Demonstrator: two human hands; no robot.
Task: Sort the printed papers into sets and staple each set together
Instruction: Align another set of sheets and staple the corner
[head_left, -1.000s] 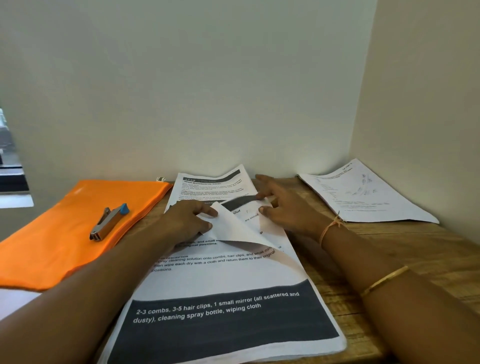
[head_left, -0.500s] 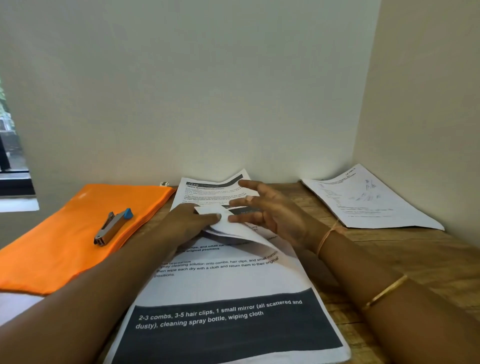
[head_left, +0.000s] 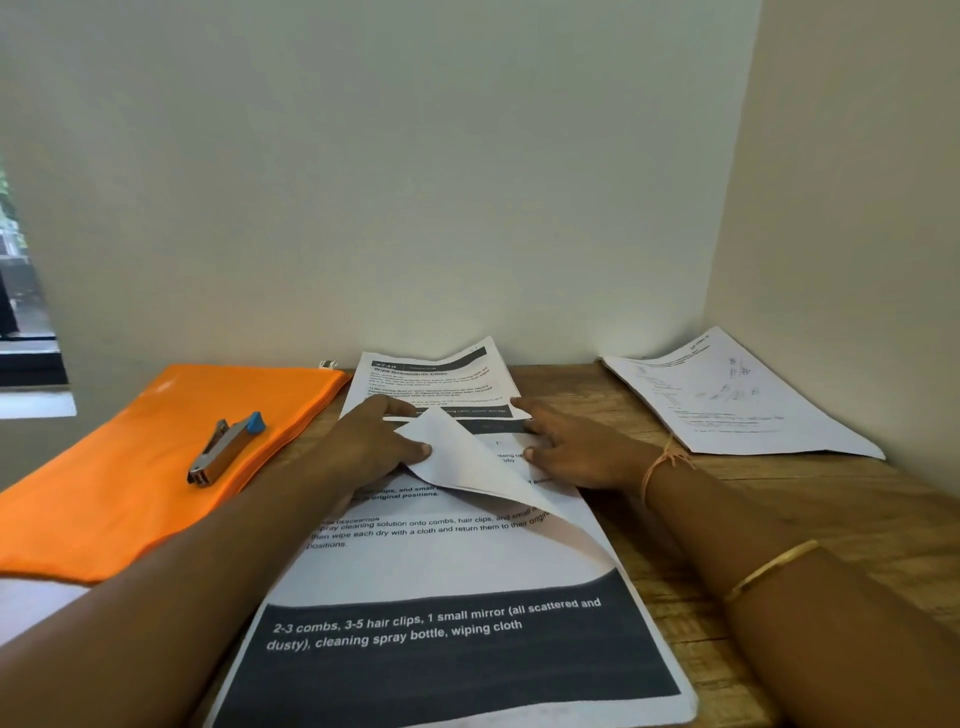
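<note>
Printed stack (head_left: 447, 566) flat on the bench (head_left: 779, 519), top sheet (head_left: 457, 462) curled back at its far corner. Pinched there by left hand (head_left: 374, 447); right hand (head_left: 576, 452) spread, pressing the page (head_left: 501, 441) beneath. Looks like sorting; calls next for lifting that sheet clear. Stapler (head_left: 226, 449) idle on orange folder (head_left: 130, 467).

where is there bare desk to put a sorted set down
There is bare wood between the centre stack and the right-hand sheets, beyond the right hand. The left is crowded: orange folder carrying the stapler.
</note>
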